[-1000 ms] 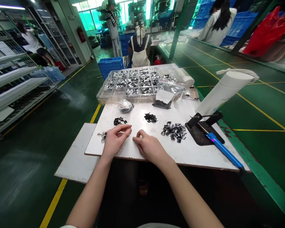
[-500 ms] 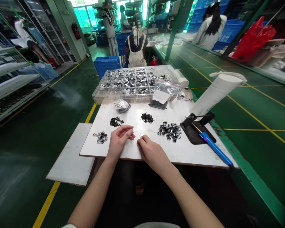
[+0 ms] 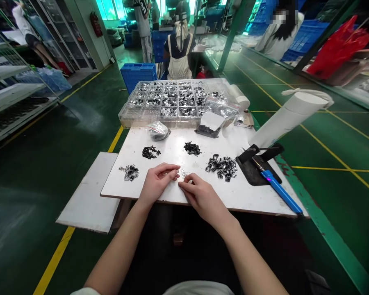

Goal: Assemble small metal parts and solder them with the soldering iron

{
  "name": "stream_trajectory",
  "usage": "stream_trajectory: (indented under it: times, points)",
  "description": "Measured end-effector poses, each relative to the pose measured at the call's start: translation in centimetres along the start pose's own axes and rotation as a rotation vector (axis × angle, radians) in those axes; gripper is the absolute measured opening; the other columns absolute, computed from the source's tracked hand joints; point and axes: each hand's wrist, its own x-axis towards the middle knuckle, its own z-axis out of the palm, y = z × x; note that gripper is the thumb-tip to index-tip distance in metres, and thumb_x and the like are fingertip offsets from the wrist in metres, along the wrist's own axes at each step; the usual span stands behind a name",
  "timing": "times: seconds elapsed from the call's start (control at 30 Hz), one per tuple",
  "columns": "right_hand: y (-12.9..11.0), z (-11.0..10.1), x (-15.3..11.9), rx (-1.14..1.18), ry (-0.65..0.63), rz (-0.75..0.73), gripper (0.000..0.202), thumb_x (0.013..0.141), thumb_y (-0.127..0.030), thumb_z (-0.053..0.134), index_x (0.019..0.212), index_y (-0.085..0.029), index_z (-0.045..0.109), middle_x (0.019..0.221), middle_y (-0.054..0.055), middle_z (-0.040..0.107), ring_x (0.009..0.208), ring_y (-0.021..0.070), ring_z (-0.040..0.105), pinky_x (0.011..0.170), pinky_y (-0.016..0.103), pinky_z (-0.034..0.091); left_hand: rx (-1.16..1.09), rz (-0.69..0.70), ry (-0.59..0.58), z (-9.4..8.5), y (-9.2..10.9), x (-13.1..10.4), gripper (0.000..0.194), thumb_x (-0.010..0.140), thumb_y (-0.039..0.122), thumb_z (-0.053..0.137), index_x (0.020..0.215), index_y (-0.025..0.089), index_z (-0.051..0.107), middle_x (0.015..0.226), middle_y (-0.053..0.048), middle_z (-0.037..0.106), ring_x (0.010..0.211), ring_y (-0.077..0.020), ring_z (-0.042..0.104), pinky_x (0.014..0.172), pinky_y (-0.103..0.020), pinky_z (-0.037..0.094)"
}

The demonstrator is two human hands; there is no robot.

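Note:
Near the front edge of the white board (image 3: 169,155), my left hand (image 3: 160,180) pinches something small that I cannot make out. My right hand (image 3: 201,192) is just to its right, thumb and forefinger close together beside some thin wire-like pieces (image 3: 183,175); whether it grips one is too small to tell. Small black parts lie in one pile (image 3: 150,152) behind my left hand and another (image 3: 192,148) farther back in the middle. Shiny black and clear pieces (image 3: 222,167) are heaped right of my hands, and a smaller heap (image 3: 131,172) is at the left.
A clear compartment box (image 3: 175,122) stands behind the board, with plastic bags (image 3: 158,131) before it. At the right are a blue pen-like tool (image 3: 281,192) on a black stand (image 3: 252,176) and a white cylinder (image 3: 290,116). Several people are beyond.
The camera view has shifted slightly. My left hand has moved a little right, towards the wire-like pieces. The fingers of my right hand have loosened and stretched somewhat.

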Motion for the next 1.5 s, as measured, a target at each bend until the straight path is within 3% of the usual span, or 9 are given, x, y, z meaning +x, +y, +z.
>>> stream_trajectory:
  times: [0.13, 0.2, 0.33, 0.43, 0.6, 0.8, 1.2, 1.5]
  points:
    - [0.32, -0.08, 0.06, 0.128, 0.034, -0.006, 0.024, 0.099, -0.018, 0.049, 0.103, -0.019, 0.073, 0.1, 0.008, 0.063, 0.082, 0.0171, 0.062, 0.076, 0.032, 0.051, -0.015, -0.003, 0.006, -0.01, 0.05, -0.02, 0.019, 0.086, 0.03, 0.073, 0.098, 0.016, 0.079, 0.094, -0.007, 0.073, 0.083, -0.0182, 0.073, 0.079, -0.028, 0.059]
    - [0.33, -0.08, 0.07, 0.258, 0.088, 0.019, 0.021, 0.098, -0.021, 0.054, 0.101, -0.02, 0.074, 0.096, 0.007, 0.066, 0.078, 0.0159, 0.062, 0.071, 0.03, 0.05, -0.021, 0.004, -0.001, 0.0, 0.09, -0.06, 0.018, 0.085, 0.03, 0.073, 0.097, 0.017, 0.08, 0.095, -0.006, 0.073, 0.084, -0.0183, 0.073, 0.08, -0.028, 0.059]
    - [0.06, 0.14, 0.21, 0.597, 0.279, 0.18, 0.014, 0.09, -0.028, 0.066, 0.093, -0.021, 0.078, 0.089, 0.005, 0.071, 0.07, 0.0148, 0.061, 0.057, 0.026, 0.045, -0.004, 0.016, -0.023, 0.15, 0.26, -0.25, 0.022, 0.079, 0.028, 0.079, 0.098, 0.018, 0.08, 0.099, -0.007, 0.073, 0.088, -0.0193, 0.072, 0.084, -0.03, 0.06]
    - [-0.01, 0.39, 0.34, 0.693, 0.384, 0.274, 0.014, 0.085, -0.033, 0.073, 0.089, -0.021, 0.079, 0.086, 0.005, 0.073, 0.061, 0.0127, 0.057, 0.055, 0.026, 0.045, 0.029, 0.016, -0.041, 0.36, 0.27, -0.43, 0.023, 0.077, 0.027, 0.081, 0.098, 0.018, 0.081, 0.099, -0.008, 0.074, 0.088, -0.0203, 0.072, 0.084, -0.031, 0.061]
    - [0.08, 0.41, 0.24, 0.79, 0.396, 0.333, 0.015, 0.08, -0.033, 0.078, 0.087, -0.021, 0.08, 0.073, 0.002, 0.071, 0.056, 0.0118, 0.057, 0.054, 0.025, 0.046, 0.015, -0.04, -0.079, 0.62, 0.05, -0.67, 0.029, 0.075, 0.027, 0.084, 0.103, 0.016, 0.08, 0.094, -0.009, 0.079, 0.087, -0.0227, 0.076, 0.085, -0.033, 0.063]
    - [-0.1, 0.31, 0.03, 0.813, 0.402, 0.335, 0.018, 0.08, -0.035, 0.078, 0.091, -0.02, 0.079, 0.063, 0.0, 0.065, 0.056, 0.0121, 0.055, 0.053, 0.025, 0.045, 0.032, -0.007, -0.123, 0.69, 0.36, -0.91, 0.021, 0.078, 0.027, 0.082, 0.096, 0.017, 0.082, 0.095, -0.008, 0.081, 0.09, -0.0251, 0.077, 0.087, -0.035, 0.064]
    - [0.15, 0.55, 0.03, 0.772, 0.441, 0.29, 0.016, 0.082, -0.034, 0.076, 0.091, -0.023, 0.081, 0.084, 0.004, 0.074, 0.06, 0.0114, 0.057, 0.053, 0.024, 0.047, 0.092, 0.047, -0.118, 0.7, 0.43, -0.91, 0.023, 0.079, 0.024, 0.08, 0.101, 0.018, 0.082, 0.097, -0.008, 0.081, 0.09, -0.0249, 0.077, 0.086, -0.034, 0.065]
    - [0.02, 0.79, -0.02, 0.724, 0.467, 0.284, 0.014, 0.083, -0.034, 0.075, 0.091, -0.023, 0.081, 0.085, 0.004, 0.074, 0.058, 0.0109, 0.054, 0.052, 0.025, 0.044, 0.121, 0.062, -0.121, 0.68, 0.28, -0.94, 0.023, 0.08, 0.025, 0.079, 0.101, 0.018, 0.082, 0.097, -0.008, 0.08, 0.089, -0.0236, 0.077, 0.084, -0.032, 0.065]
